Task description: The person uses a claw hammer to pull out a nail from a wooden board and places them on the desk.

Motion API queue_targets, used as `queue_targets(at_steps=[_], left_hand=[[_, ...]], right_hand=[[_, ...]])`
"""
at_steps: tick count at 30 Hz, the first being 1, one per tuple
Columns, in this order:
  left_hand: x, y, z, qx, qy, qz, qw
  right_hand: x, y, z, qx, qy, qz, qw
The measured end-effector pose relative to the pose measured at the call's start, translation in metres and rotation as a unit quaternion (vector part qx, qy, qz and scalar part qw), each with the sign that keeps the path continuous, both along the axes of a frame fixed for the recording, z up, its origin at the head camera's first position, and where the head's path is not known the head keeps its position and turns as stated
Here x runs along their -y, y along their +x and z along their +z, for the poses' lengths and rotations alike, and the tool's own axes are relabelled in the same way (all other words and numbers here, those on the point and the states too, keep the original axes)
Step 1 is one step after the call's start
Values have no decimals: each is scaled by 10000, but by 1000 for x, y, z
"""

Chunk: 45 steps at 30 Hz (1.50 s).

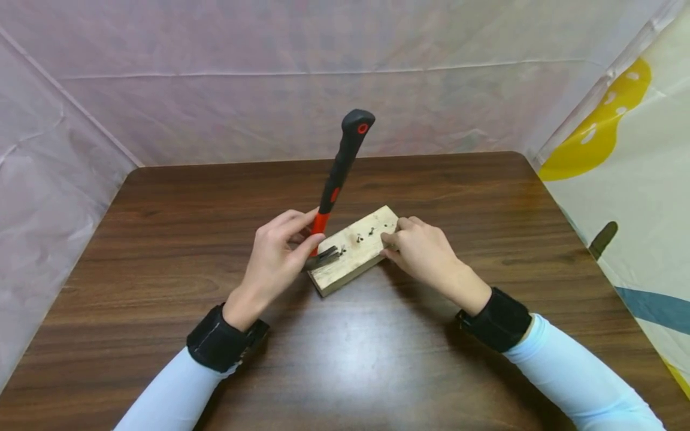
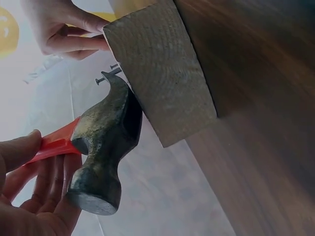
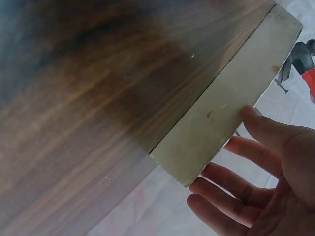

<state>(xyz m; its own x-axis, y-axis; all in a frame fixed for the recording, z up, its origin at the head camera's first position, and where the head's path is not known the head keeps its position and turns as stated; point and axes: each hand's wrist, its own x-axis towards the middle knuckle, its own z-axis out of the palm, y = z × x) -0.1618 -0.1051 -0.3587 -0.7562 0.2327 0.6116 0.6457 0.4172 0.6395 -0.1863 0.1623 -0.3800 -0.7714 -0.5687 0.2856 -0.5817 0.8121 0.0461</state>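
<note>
My left hand [image 1: 276, 246] grips a claw hammer [image 1: 339, 164] low on its red neck, just beside the head. The black handle points up and leans right. In the left wrist view the hammer's metal head [image 2: 106, 128] has its claw over the block's edge, close to a nail [image 2: 100, 80]. A pale wooden block [image 1: 357, 259] lies aslant on the table, with several nails along its top. My right hand [image 1: 423, 245] holds the block's right end. In the right wrist view its thumb [image 3: 261, 123] presses at the block's upper edge, fingers bent around the end.
The brown wood-grain table [image 1: 162, 257] spreads around the block. A pale sheet [image 1: 242, 114] hangs behind the table's far edge, and a patterned sheet [image 1: 636, 209] hangs along the right side.
</note>
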Motion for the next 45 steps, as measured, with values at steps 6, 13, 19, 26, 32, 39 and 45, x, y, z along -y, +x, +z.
queue_targets(at_steps=[6, 13, 19, 26, 32, 39, 45], left_hand=[[-3, -1, -1, -7, -69, 16, 10000], [-5, -2, -1, -13, -100, -36, 9999], [-8, -2, 1, -21, -62, -99, 9999], [-10, -1, 2, 58, -161, 15, 9999], [-12, -2, 2, 90, -164, 62, 9998], [-12, -3, 2, 62, -82, 70, 9999], [-10, -2, 2, 52, -40, 80, 9999]], right_hand=[[1, 1, -3, 13, -31, 51, 10000], [0, 0, -3, 9, -23, 71, 10000], [0, 0, -3, -12, -10, 64, 10000], [-1, -1, -4, -149, 4, 149, 9998], [-2, -1, -4, -180, -25, 125, 9998], [-3, -2, -4, -163, -4, 71, 9998], [-2, -1, -4, -202, 8, 86, 9998]])
